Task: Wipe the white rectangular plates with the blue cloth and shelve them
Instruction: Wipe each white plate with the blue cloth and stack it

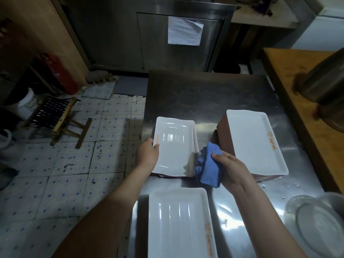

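Observation:
My left hand grips the left edge of a white rectangular plate that lies on a short stack at the steel table's left side. Just right of that plate, my right hand holds the crumpled blue cloth, which touches the plate's right edge. A tall stack of white plates with brown undersides stands to the right. Another white plate lies nearest to me.
The steel table has water drops near its right front. A glass bowl sits at the lower right, a metal pot on the wooden counter to the right. A folding stool and a red extinguisher stand on the tiled floor.

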